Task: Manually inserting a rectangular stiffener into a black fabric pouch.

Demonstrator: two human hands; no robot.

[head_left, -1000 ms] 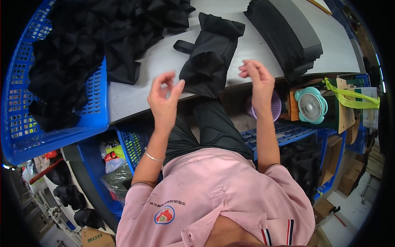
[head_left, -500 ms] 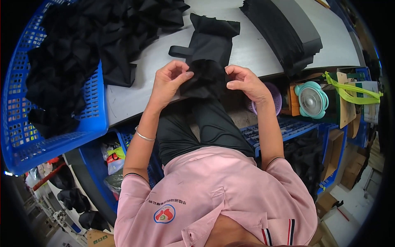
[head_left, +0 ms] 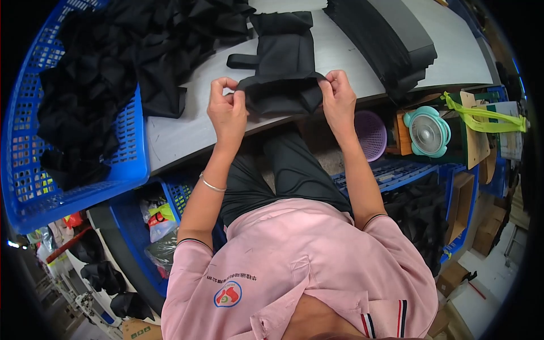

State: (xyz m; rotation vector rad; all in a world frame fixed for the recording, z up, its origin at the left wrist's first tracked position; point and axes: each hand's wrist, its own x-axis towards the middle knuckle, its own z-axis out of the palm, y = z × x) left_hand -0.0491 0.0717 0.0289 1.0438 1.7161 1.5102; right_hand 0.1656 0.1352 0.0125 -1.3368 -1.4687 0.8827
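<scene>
A black fabric pouch (head_left: 286,54) lies lengthwise on the grey table (head_left: 195,90) in front of me, its far end flared wider. From its left side sticks out a short black strap (head_left: 242,61). The near end gapes open, showing a dark inside, and droops at the table's front edge. My left hand (head_left: 228,113) pinches the left corner of that mouth between thumb and fingers. At the opposite corner, my right hand (head_left: 339,105) grips the rim in the same way. The fabric between them is stretched taut.
On the left, a blue plastic basket (head_left: 131,141) overflows with black fabric pieces (head_left: 85,96) that spread onto the table. A stack of black fabric panels (head_left: 379,45) sits at the right. Below the table's right edge are a purple basket (head_left: 371,136) and a turquoise fan (head_left: 428,131).
Both hands have moved outward and slightly away from me and now grip the pouch's near corners. Its mouth has been spread open, and the pouch has shifted a little away from me.
</scene>
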